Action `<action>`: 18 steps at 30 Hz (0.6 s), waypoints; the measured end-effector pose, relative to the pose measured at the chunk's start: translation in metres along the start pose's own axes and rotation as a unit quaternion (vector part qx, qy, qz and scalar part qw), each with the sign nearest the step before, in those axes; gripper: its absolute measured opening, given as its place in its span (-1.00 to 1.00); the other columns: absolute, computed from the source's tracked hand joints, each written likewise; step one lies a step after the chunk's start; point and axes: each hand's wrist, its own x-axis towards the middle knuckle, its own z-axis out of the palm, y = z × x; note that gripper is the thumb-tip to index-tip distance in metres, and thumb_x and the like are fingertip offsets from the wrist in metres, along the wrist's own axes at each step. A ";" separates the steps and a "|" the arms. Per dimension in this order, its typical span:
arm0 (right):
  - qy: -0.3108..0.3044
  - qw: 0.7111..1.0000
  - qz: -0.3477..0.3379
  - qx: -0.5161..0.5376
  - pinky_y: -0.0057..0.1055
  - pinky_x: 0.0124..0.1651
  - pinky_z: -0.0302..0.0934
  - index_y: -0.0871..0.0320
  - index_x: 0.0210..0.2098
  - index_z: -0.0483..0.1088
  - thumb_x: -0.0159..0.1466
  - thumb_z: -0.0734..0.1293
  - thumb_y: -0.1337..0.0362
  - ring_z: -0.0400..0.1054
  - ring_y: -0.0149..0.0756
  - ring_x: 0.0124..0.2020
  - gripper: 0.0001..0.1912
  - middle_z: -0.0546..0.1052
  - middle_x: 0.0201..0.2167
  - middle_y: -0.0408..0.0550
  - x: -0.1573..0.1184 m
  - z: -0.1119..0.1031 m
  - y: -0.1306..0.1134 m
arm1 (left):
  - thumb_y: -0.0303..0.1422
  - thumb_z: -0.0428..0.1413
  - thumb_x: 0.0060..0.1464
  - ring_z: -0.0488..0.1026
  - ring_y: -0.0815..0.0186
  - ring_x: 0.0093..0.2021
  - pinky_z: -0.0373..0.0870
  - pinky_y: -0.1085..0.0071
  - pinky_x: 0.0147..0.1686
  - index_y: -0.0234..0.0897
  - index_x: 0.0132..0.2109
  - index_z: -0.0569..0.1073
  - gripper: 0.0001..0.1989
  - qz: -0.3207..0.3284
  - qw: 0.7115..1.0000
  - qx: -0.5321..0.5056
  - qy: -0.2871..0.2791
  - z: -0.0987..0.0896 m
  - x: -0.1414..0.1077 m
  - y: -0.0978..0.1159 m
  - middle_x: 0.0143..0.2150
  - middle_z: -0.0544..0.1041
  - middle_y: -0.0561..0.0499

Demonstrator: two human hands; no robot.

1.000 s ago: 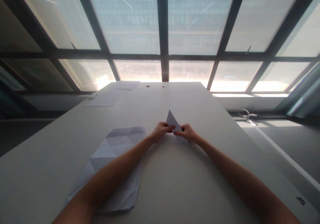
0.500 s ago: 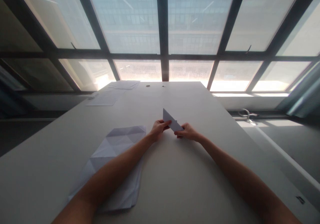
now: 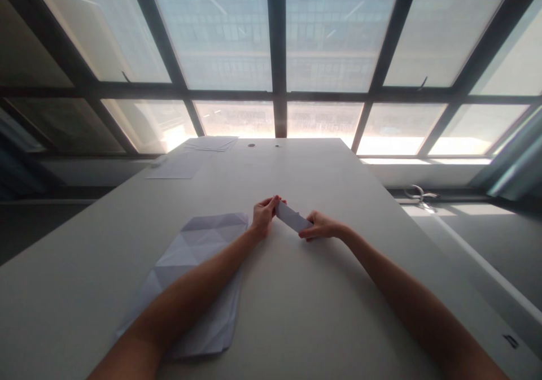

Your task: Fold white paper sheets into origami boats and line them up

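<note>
A small folded white paper [image 3: 293, 217] is held just above the middle of the white table [image 3: 313, 171], slanting down to the right. My left hand [image 3: 264, 216] pinches its upper left end between thumb and fingers. At the lower right end, my right hand [image 3: 317, 226] grips it with the thumb on the near side. Left of the hands lies a stack of creased white sheets [image 3: 212, 236], partly covered by my left forearm.
Loose flat sheets [image 3: 178, 166] lie at the table's far left corner, with more papers [image 3: 212, 143] behind them. Two small round dark spots mark the far edge. Large windows stand beyond the table. A silvery ring-shaped object [image 3: 419, 193] is off to the right.
My left hand has moved to the upper left end of the paper. The pointed tip that stood up there no longer shows, and the paper looks like a narrow strip. My right hand shifted slightly.
</note>
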 end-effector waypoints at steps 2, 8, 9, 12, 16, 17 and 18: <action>0.012 0.999 -0.018 -0.024 -0.54 -0.57 0.03 0.23 -0.56 0.44 0.03 0.44 0.13 0.25 -0.44 -0.60 -0.73 0.43 -0.65 -0.17 0.000 0.001 -0.001 | -0.11 0.38 -0.19 0.53 0.26 -0.33 0.42 0.37 -0.25 -0.39 -0.30 0.55 -0.57 0.004 1.000 0.011 -0.003 0.000 0.001 -0.001 -0.36 0.61 -0.11; 0.049 0.996 -0.061 -0.041 -0.52 -0.58 -0.13 0.21 -0.56 0.41 0.11 0.36 0.10 0.09 -0.48 -0.61 -0.71 0.30 -0.66 -0.24 0.003 0.003 0.003 | -0.03 0.35 -0.16 0.53 0.24 -0.35 0.43 0.35 -0.28 -0.40 -0.32 0.53 -0.53 0.000 0.996 0.067 -0.059 0.003 -0.003 -0.004 -0.37 0.60 -0.12; 0.057 0.996 -0.061 -0.034 -0.52 -0.58 -0.11 0.22 -0.55 0.41 0.11 0.36 0.09 0.10 -0.48 -0.60 -0.70 0.30 -0.65 -0.23 0.004 0.004 0.004 | -0.03 0.35 -0.15 0.53 0.23 -0.33 0.44 0.33 -0.27 -0.40 -0.31 0.53 -0.52 -0.004 0.994 0.079 -0.075 0.003 -0.003 -0.004 -0.35 0.60 -0.13; 0.105 0.992 -0.066 -0.001 -0.51 -0.55 -0.07 0.23 -0.52 0.44 0.09 0.37 0.04 0.12 -0.45 -0.58 -0.66 0.31 -0.63 -0.21 0.008 0.007 0.008 | -0.06 0.34 -0.10 0.54 0.19 -0.26 0.47 0.28 -0.21 -0.38 -0.11 0.51 -0.47 -0.015 0.984 0.115 -0.138 0.004 -0.005 -0.006 -0.25 0.60 -0.14; 0.221 0.971 -0.080 0.033 -0.50 -0.56 -0.09 0.25 -0.51 0.45 0.08 0.34 0.01 0.08 -0.45 -0.59 -0.62 0.30 -0.64 -0.19 0.016 0.010 0.015 | -0.16 0.33 -0.06 0.53 0.28 -0.25 0.50 0.30 -0.24 -0.28 0.12 0.34 -0.37 0.046 0.971 0.184 -0.144 0.003 -0.005 -0.013 -0.13 0.52 -0.08; 0.244 0.966 -0.078 0.038 -0.50 -0.56 -0.10 0.25 -0.52 0.44 0.09 0.33 0.01 0.07 -0.45 -0.59 -0.62 0.30 -0.64 -0.18 0.018 0.011 0.017 | -0.18 0.33 -0.05 0.52 0.31 -0.27 0.51 0.33 -0.27 -0.26 0.08 0.34 -0.41 0.075 0.966 0.210 -0.132 0.003 -0.005 -0.015 -0.11 0.50 -0.07; 0.262 0.961 -0.074 0.044 -0.50 -0.57 -0.11 0.25 -0.53 0.43 0.09 0.31 0.01 0.06 -0.45 -0.59 -0.62 0.29 -0.64 -0.18 0.020 0.011 0.019 | -0.20 0.32 -0.04 0.51 0.33 -0.28 0.50 0.37 -0.30 -0.26 0.02 0.36 -0.49 0.104 0.957 0.240 -0.127 0.003 -0.005 -0.017 -0.11 0.48 -0.06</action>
